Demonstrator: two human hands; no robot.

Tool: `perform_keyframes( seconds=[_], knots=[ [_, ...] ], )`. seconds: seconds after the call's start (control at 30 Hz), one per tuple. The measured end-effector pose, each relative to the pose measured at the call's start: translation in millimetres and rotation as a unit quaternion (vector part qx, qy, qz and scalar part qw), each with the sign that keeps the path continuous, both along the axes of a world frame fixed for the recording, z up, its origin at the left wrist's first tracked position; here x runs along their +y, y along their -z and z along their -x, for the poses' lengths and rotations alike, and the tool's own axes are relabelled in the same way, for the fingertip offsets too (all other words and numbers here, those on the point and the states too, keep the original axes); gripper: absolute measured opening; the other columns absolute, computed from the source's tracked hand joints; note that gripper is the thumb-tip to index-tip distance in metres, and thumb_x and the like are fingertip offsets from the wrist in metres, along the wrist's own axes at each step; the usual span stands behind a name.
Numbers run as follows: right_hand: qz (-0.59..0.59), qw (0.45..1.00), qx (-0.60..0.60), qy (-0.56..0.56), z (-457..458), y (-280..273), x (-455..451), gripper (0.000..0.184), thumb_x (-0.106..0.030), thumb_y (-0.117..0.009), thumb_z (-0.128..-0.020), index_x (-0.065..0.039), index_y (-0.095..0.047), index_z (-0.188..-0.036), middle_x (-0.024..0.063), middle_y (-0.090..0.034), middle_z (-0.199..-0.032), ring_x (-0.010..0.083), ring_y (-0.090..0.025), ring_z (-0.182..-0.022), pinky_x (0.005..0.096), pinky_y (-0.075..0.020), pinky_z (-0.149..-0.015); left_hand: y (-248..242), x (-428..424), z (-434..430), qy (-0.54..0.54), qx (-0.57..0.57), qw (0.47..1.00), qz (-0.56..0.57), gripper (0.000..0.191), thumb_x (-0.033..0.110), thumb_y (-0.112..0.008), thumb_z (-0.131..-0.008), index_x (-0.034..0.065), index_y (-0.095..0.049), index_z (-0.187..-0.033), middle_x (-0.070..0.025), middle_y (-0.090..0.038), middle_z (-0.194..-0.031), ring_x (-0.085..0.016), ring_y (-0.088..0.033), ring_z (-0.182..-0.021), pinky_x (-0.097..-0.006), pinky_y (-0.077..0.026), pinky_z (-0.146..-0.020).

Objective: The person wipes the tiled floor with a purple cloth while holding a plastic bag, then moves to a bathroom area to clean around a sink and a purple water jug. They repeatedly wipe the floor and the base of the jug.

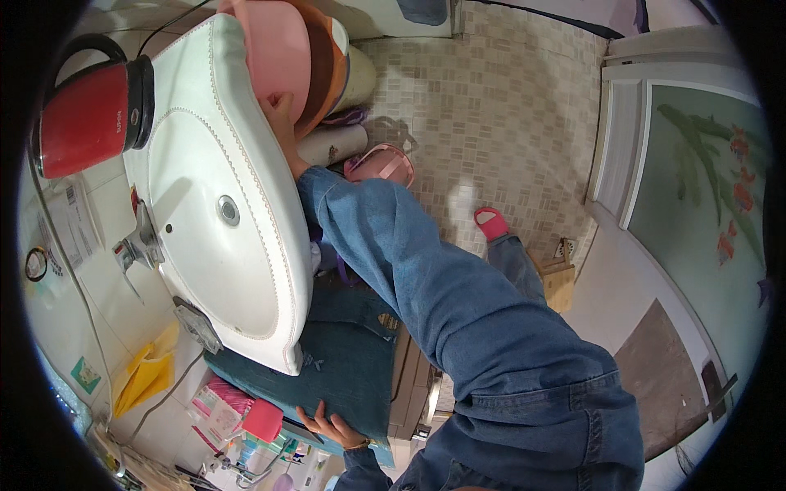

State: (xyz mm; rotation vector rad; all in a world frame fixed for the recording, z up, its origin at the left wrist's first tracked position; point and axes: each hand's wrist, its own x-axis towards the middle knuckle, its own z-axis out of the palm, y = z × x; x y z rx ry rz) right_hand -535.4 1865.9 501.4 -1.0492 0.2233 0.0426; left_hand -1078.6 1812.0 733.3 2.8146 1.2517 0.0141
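My right hand (279, 113) reaches past the front rim of a white washbasin (202, 294), its fingers closed at the edge of a pink plastic basin (276, 49). Behind the pink basin is an orange-brown basin (322, 61), nested close against it. My right sleeve hides part of the space under the sink. My left hand (331, 428) lies with fingers apart on a dark teal cloth (344, 356), holding nothing. That cloth covers the top of a brown-fronted cabinet or appliance (411, 386).
A red electric kettle (86, 123) stands on the sink's corner near the faucet (141, 239). A white cylinder (334, 147) and a small pink basket (381, 166) sit below the basins. On the tiled floor (491, 110) are my pink slipper (491, 224) and a wooden stool (557, 285).
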Motion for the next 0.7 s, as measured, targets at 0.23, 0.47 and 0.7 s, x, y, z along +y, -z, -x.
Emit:
perform_keyframes(
  seconds=[0.23, 0.47, 0.7],
  knots=[
    [0.037, 0.996, 0.021, -0.076, 20.8, 90.8, -27.6, 0.054, -0.021, -0.072, -0.079, 0.004, -0.047, -0.119, 0.0265, -0.048, -0.124, 0.0388, -0.049, -0.114, 0.0409, -0.0409, -0.097, 3.1, 5.5, 2.0, 0.020, -0.011, 1.000, 0.021, 0.049, 0.046, -0.041, -0.094, 0.0033, -0.061, -0.108, -0.0174, -0.028, -0.151, -0.036, -0.026, -0.138, -0.0507, -0.020, -0.111],
    [0.234, 0.955, 0.154, -0.097, 180.7, 186.9, -114.5, 0.036, -0.019, -0.070, -0.079, 0.002, -0.061, -0.107, 0.0217, -0.064, -0.099, 0.0347, -0.062, -0.092, 0.0402, -0.0500, -0.078, -4.1, 0.3, -7.8, 0.020, -0.024, 0.999, 0.026, 0.053, 0.046, -0.040, -0.095, -0.0006, -0.060, -0.109, -0.0188, -0.026, -0.152, -0.036, -0.024, -0.139, -0.0498, -0.018, -0.111],
    [0.509, 0.824, -0.027, -0.248, 276.2, 153.8, -107.5, 0.080, -0.028, -0.081, -0.067, -0.006, -0.044, -0.134, 0.0215, -0.040, -0.139, 0.0404, -0.035, -0.129, 0.0514, -0.0335, -0.101, -1.2, -0.3, 1.8, 0.007, -0.030, 0.999, 0.030, 0.052, 0.048, -0.041, -0.095, 0.0011, -0.061, -0.107, -0.0162, -0.027, -0.152, -0.035, -0.023, -0.140, -0.0513, -0.016, -0.113]
  ],
)
